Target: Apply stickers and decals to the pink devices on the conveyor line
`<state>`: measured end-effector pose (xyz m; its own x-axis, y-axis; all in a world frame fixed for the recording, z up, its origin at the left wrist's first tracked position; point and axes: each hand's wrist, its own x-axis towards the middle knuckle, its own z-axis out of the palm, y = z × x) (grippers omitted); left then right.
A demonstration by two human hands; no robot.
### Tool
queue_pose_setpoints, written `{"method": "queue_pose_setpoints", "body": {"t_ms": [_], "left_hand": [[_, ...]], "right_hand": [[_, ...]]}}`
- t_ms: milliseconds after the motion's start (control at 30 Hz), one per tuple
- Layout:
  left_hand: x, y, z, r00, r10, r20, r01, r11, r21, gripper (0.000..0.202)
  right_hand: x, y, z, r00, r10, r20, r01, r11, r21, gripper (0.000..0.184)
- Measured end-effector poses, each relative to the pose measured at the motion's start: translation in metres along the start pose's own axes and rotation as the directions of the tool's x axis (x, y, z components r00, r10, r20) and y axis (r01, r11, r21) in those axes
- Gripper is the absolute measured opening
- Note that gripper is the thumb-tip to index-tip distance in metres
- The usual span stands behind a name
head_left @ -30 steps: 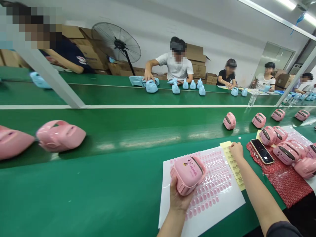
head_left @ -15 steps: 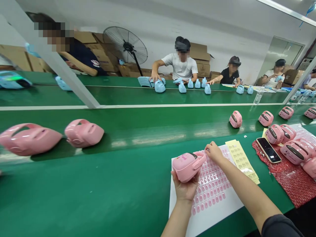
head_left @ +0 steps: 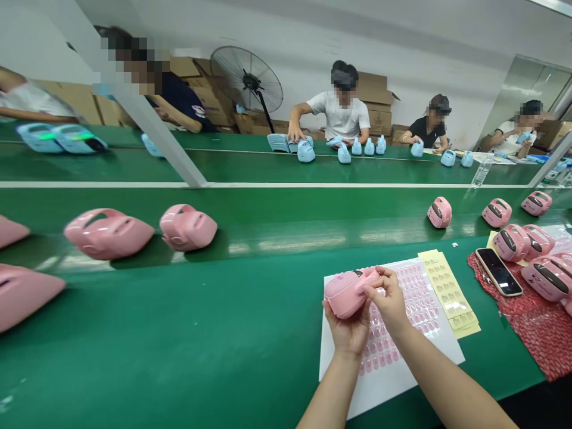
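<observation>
My left hand cups a pink plastic handled case from below, tilted above the table. My right hand is closed at the case's handle side, thumb and fingers pressed against it. Whether a small sticker sits under those fingertips is hidden. Beneath both hands lies a white sheet with rows of small pink oval stickers. Partly under its right edge are yellow sticker sheets.
More pink cases stand on the green belt. At right, a phone and several pink cases rest on red bubble wrap. Co-workers across the line handle blue cases. A slanted white post rises at left.
My right hand has come left from above the sticker sheet to the handled case. My left hand still holds the case. The view has turned slightly left.
</observation>
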<state>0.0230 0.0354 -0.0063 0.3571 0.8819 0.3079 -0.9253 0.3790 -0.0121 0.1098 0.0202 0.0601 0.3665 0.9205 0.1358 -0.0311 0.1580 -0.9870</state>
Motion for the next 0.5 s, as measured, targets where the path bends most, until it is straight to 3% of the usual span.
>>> {"method": "queue_pose_setpoints", "body": {"t_ms": [367, 500], "left_hand": [[0.0004, -0.0002, 0.0001, 0.999, -0.006, 0.035, 0.006, 1.0, 0.005, 0.051], [-0.0011, -0.0002, 0.0008, 1.0, 0.006, 0.003, -0.006, 1.0, 0.024, 0.05]], "right_hand": [[0.0045, -0.0001, -0.0055, 0.999, -0.013, 0.035, 0.015, 0.998, -0.058, 0.017], [0.0041, 0.0003, -0.0045, 0.999, -0.021, 0.028, 0.023, 0.996, -0.085, 0.019]]}}
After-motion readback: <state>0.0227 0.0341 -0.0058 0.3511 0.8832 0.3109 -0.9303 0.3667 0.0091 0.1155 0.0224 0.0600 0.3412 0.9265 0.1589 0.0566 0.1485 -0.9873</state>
